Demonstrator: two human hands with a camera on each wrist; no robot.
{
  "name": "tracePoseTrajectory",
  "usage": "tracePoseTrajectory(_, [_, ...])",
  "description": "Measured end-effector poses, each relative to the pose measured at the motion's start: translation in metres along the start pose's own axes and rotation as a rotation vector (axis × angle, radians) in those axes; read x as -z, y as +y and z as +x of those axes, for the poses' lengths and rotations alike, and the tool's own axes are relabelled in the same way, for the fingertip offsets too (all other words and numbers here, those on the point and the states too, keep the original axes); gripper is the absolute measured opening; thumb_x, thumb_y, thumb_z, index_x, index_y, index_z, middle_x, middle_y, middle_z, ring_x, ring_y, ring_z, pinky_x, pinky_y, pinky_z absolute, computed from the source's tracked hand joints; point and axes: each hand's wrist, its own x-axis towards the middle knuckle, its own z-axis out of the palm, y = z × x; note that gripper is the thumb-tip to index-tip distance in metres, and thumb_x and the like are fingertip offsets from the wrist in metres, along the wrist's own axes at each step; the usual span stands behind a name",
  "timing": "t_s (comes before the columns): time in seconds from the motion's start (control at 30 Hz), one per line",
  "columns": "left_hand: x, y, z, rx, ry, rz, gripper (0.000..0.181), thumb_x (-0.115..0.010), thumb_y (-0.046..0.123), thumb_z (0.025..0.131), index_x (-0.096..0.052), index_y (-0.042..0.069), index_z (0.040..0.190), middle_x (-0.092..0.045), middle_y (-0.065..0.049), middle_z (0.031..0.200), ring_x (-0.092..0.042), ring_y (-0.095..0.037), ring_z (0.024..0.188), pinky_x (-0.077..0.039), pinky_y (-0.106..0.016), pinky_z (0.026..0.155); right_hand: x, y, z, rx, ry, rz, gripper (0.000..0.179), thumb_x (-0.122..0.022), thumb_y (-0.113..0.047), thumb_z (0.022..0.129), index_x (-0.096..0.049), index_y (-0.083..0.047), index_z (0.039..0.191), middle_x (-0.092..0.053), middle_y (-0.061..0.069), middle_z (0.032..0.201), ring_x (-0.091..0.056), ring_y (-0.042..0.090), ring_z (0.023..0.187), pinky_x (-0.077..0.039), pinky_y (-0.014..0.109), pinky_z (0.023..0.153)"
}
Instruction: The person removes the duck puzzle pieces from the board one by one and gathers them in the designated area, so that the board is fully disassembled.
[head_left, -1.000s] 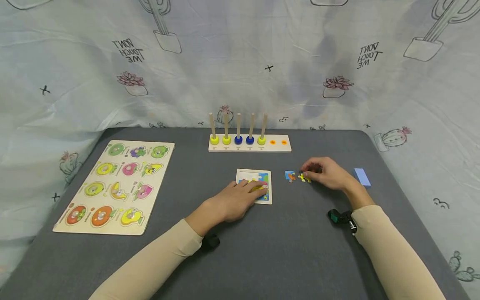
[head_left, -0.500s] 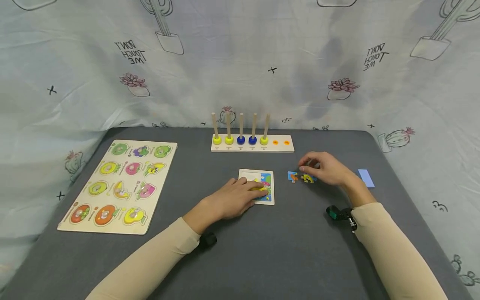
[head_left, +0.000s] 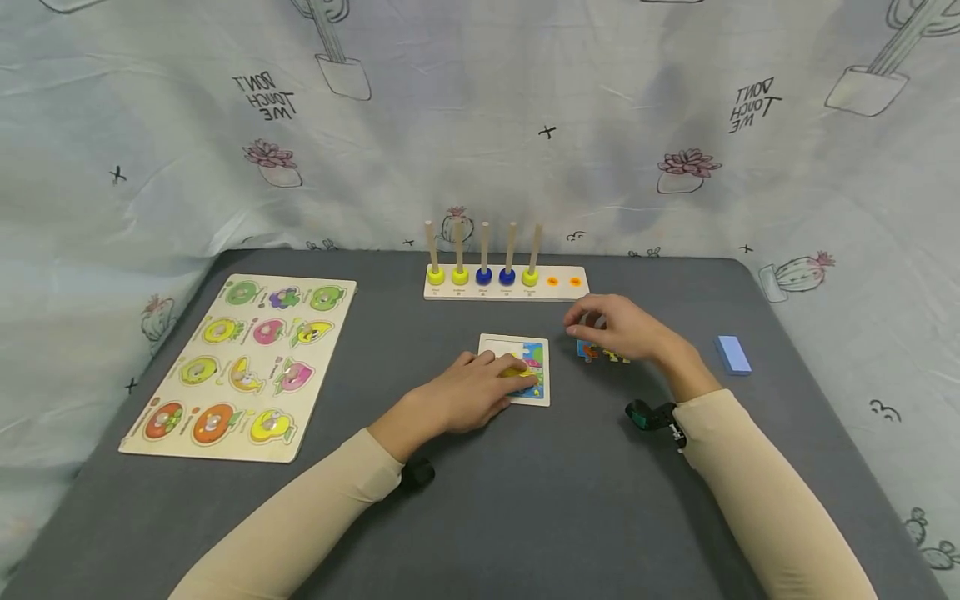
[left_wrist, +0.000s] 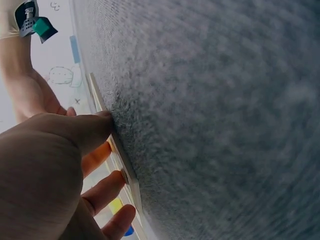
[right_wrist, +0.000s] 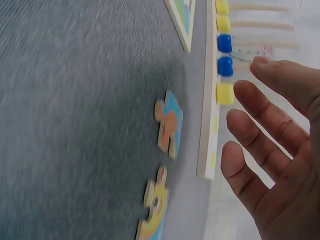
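Head view: right hand [head_left: 618, 323] empty, fingers [right_wrist: 260, 142] parted above part-hidden jigsaw pieces [head_left: 590, 352]; left hand [head_left: 468, 392], fingers outstretched, part-covers framed puzzle [head_left: 546, 379].

Flat, partly filled, pale-rimmed jigsaw board [head_left: 501, 345], with blue-orange piece [right_wrist: 171, 122] and yellow piece [right_wrist: 161, 206] loose to its right.

The head view looks forward and down from above the near side of the grey table [head_left: 570, 508], far enough off to take in the patterned curtain [head_left: 465, 125] behind; the left wrist view sits low, close to the left hand [left_wrist: 55, 172], turned sideways, with the right hand [left_wrist: 32, 95] farther off; the right wrist view, also sideways, looks past the nearby right hand towards the pegged board [right_wrist: 206, 125]; it shares that board and two loose puzzle pieces [right_wrist: 171, 122] with the head view; head and left wrist share the puzzle frame [head_left: 498, 343].
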Motion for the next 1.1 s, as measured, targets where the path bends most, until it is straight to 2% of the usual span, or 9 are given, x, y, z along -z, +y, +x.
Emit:
tracePoseTrajectory(0.17, [-0.002, -0.002, -0.004, 0.016, -0.007, 0.008, 0.050, -0.050, 0.033, 0.109, -0.040, 0.036, 0.158, -0.042, 0.007, 0.157, -0.047, -0.022, 0.130, -0.040, -0.048, 0.105, -0.009, -0.009, 0.013, 0.026, -0.016, 0.013, 0.016, -0.066, -0.016, 0.102, -0.073, -0.008, 0.115, -0.070, -0.001, 0.106, -0.065, 0.021, 0.097, -0.052, 0.043, 0.084])
tracePoseTrajectory(0.37, [-0.005, -0.001, -0.010, 0.057, -0.035, 0.004, 0.050, -0.044, 0.033, 0.111, -0.036, 0.035, 0.161, -0.039, 0.008, 0.160, -0.043, -0.021, 0.137, -0.037, -0.050, 0.109, -0.018, -0.016, 0.028, 0.062, -0.031, 0.046, 0.017, -0.065, -0.018, 0.103, -0.073, -0.010, 0.116, -0.070, 0.000, 0.110, -0.065, 0.021, 0.096, -0.053, 0.042, 0.083])
tracePoseTrajectory(0.57, [-0.006, 0.003, -0.004, 0.056, -0.026, 0.012, 0.049, -0.042, 0.034, 0.111, -0.036, 0.037, 0.160, -0.039, 0.009, 0.160, -0.042, -0.020, 0.138, -0.037, -0.049, 0.109, -0.022, -0.017, 0.033, 0.070, -0.053, 0.048, 0.015, -0.064, -0.018, 0.103, -0.074, -0.011, 0.113, -0.071, -0.003, 0.108, -0.064, 0.018, 0.093, -0.053, 0.040, 0.077])
tracePoseTrajectory(0.73, [-0.009, 0.005, 0.001, 0.053, -0.046, 0.010, 0.049, -0.039, 0.035, 0.112, -0.035, 0.038, 0.160, -0.037, 0.009, 0.161, -0.040, -0.020, 0.140, -0.037, -0.049, 0.110, -0.023, -0.017, 0.038, 0.127, -0.092, 0.062, 0.015, -0.064, -0.015, 0.103, -0.074, -0.009, 0.112, -0.071, -0.001, 0.106, -0.066, 0.020, 0.096, -0.054, 0.044, 0.081])
tracePoseTrajectory(0.83, [-0.010, 0.004, 0.002, 0.059, -0.047, 0.018, 0.048, -0.038, 0.035, 0.112, -0.034, 0.038, 0.160, -0.037, 0.010, 0.161, -0.040, -0.020, 0.141, -0.037, -0.049, 0.110, -0.023, -0.018, 0.043, 0.160, -0.086, 0.063, 0.015, -0.064, -0.013, 0.103, -0.075, -0.007, 0.112, -0.071, 0.000, 0.105, -0.067, 0.022, 0.097, -0.054, 0.047, 0.084])
tracePoseTrajectory(0.93, [-0.008, 0.004, 0.002, 0.065, -0.046, 0.022, 0.048, -0.037, 0.036, 0.112, -0.034, 0.038, 0.160, -0.037, 0.010, 0.161, -0.040, -0.020, 0.141, -0.036, -0.049, 0.111, -0.022, -0.019, 0.046, 0.156, -0.087, 0.062, 0.015, -0.064, -0.013, 0.103, -0.076, -0.008, 0.111, -0.071, 0.000, 0.106, -0.067, 0.022, 0.098, -0.054, 0.047, 0.086])
tracePoseTrajectory(1.1, [-0.006, 0.004, 0.001, 0.060, -0.066, 0.031, 0.048, -0.037, 0.036, 0.112, -0.034, 0.039, 0.160, -0.037, 0.010, 0.161, -0.040, -0.020, 0.140, -0.036, -0.049, 0.111, -0.024, -0.021, 0.047, 0.129, -0.135, 0.063, 0.016, -0.064, -0.015, 0.103, -0.076, -0.010, 0.113, -0.070, 0.000, 0.112, -0.065, 0.018, 0.099, -0.053, 0.043, 0.088])
